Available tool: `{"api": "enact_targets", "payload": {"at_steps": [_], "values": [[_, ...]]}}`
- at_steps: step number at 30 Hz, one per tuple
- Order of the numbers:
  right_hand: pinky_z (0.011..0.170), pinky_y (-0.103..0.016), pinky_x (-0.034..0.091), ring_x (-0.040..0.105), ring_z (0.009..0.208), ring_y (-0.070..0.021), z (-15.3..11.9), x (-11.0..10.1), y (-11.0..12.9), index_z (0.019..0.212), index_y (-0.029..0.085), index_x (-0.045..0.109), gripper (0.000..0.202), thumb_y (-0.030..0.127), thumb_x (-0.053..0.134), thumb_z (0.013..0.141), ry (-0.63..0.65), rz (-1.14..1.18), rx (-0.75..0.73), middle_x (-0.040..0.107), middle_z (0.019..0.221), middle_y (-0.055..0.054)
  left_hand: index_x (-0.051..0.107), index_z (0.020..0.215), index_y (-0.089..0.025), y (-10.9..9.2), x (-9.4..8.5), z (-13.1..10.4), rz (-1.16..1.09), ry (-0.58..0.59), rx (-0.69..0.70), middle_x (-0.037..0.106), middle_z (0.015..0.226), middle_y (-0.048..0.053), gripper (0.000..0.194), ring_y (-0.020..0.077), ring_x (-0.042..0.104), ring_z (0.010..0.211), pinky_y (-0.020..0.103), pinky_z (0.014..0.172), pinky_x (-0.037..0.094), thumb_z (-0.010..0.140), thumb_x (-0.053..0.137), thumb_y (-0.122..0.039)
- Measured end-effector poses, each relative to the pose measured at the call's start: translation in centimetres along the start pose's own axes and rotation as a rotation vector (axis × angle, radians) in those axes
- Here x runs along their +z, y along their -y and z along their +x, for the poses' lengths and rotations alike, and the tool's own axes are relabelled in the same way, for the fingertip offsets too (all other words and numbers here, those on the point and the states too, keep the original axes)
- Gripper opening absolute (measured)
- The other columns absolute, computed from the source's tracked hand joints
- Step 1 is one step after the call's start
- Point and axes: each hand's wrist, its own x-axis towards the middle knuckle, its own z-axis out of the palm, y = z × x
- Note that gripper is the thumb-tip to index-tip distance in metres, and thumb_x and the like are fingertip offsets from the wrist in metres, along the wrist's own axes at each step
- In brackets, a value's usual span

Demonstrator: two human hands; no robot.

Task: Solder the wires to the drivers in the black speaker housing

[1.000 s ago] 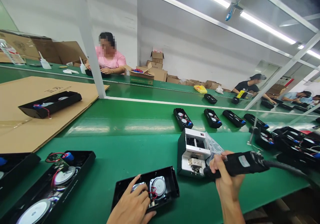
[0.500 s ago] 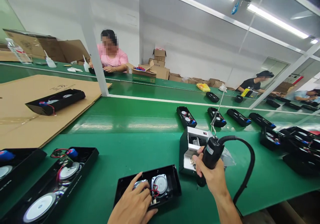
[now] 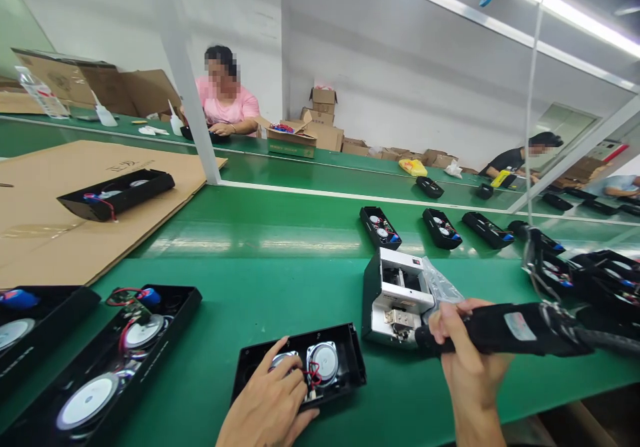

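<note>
- Head view: your left hand (image 3: pixel 275 390) lay across the open black speaker housing (image 3: pixel 345 364) on the near green worktop (image 3: pixel 210 360), thumb apart from fingers; whether it gripped could not be told.
- Your right hand (image 3: pixel 470 360) was clamped around a corded power tool (image 3: pixel 520 327), nose at the boxy machine (image 3: pixel 395 300); contact was unclear.
- Good handling seemed to call for a straight, light nose and a flat, steady housing.
- Bare green lay left of the machine; housing and machine stood close, and the worktop's edge ran at lower right.
</note>
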Motion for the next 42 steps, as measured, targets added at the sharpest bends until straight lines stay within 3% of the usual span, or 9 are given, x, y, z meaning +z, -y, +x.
{"api": "enact_targets", "payload": {"at_steps": [3, 9, 16, 22, 27, 34, 38, 42], "values": [[0.052, -0.027, 0.048, 0.055, 0.047, -0.0106, 1.2, 0.4, -1.5, 0.1, 0.023, 0.063, 0.037, 0.031, 0.096, 0.086, -0.025, -0.039, -0.037, 0.058, 0.063, 0.01, 0.069, 0.074, -0.025, 0.0, 0.2, -0.1, -0.005, 0.001, -0.015, 0.07, 0.074, -0.009, 0.041, 0.0191, 0.071, 0.093, 0.039, 0.142, 0.001, 0.086, 0.095, -0.054], [0.051, -0.029, 0.047, 0.055, 0.044, -0.0125, 1.4, 0.7, -3.4, 0.102, 0.023, 0.062, 0.038, 0.039, 0.093, 0.089, 0.085, -0.138, 0.007, 0.061, 0.058, 0.009, 0.068, 0.074, -0.026, -0.1, 0.3, -0.2, -0.012, -0.025, -0.006, 0.069, 0.072, -0.008, 0.043, 0.0195, 0.07, 0.093, 0.039, 0.142, 0.002, 0.098, 0.083, -0.058], [0.05, -0.026, 0.042, 0.049, 0.046, -0.0099, -1.4, 0.3, -2.4, 0.108, 0.023, 0.064, 0.036, 0.044, 0.089, 0.092, 0.237, -0.202, 0.213, 0.055, 0.056, 0.01, 0.069, 0.075, -0.025, -0.1, 0.1, -0.3, -0.016, 0.001, -0.008, 0.07, 0.074, -0.009, 0.04, 0.0196, 0.071, 0.094, 0.039, 0.142, 0.0, 0.091, 0.09, -0.055], [0.047, -0.024, 0.044, 0.053, 0.045, -0.0106, -4.8, -0.7, 0.1, 0.117, 0.028, 0.066, 0.024, 0.033, 0.082, 0.1, 0.245, 0.068, 0.221, 0.056, 0.062, 0.009, 0.068, 0.075, -0.025, -0.3, -0.2, -0.1, 0.018, 0.029, -0.007, 0.07, 0.074, -0.009, 0.043, 0.0195, 0.071, 0.094, 0.039, 0.142, 0.0, 0.09, 0.091, -0.057], [0.05, -0.025, 0.039, 0.047, 0.046, -0.0106, -7.6, 1.9, 1.4, 0.115, 0.033, 0.065, 0.016, 0.033, 0.076, 0.104, 0.231, 0.266, 0.232, 0.052, 0.059, 0.009, 0.066, 0.074, -0.025, -0.4, -0.3, -0.2, 0.032, 0.028, -0.009, 0.069, 0.073, -0.009, 0.045, 0.02, 0.071, 0.093, 0.039, 0.144, -0.002, 0.089, 0.092, -0.06], [0.051, -0.023, 0.035, 0.043, 0.051, -0.0104, -9.9, 4.8, 0.1, 0.113, 0.033, 0.059, 0.021, 0.04, 0.076, 0.104, 0.256, 0.311, 0.384, 0.05, 0.065, 0.01, 0.068, 0.076, -0.026, -0.4, -0.4, -0.1, 0.019, 0.048, -0.006, 0.071, 0.074, -0.008, 0.044, 0.0204, 0.072, 0.095, 0.042, 0.144, 0.01, 0.098, 0.083, -0.061], [0.049, -0.022, 0.034, 0.04, 0.05, -0.0098, -10.3, 5.0, -0.4, 0.114, 0.033, 0.056, 0.021, 0.039, 0.074, 0.106, 0.29, 0.306, 0.394, 0.045, 0.067, 0.011, 0.067, 0.074, -0.025, -0.3, -0.6, 0.2, 0.025, 0.039, -0.001, 0.069, 0.073, -0.009, 0.046, 0.0193, 0.072, 0.095, 0.037, 0.143, -0.001, 0.086, 0.095, -0.06], [0.049, -0.022, 0.034, 0.041, 0.051, -0.0098, -10.8, 5.1, -0.8, 0.113, 0.033, 0.057, 0.019, 0.041, 0.074, 0.106, 0.314, 0.29, 0.383, 0.048, 0.068, 0.01, 0.068, 0.073, -0.024, -0.4, -0.7, 0.3, 0.021, 0.05, -0.001, 0.069, 0.074, -0.01, 0.049, 0.0191, 0.072, 0.095, 0.036, 0.143, -0.003, 0.071, 0.106, -0.053]]}}
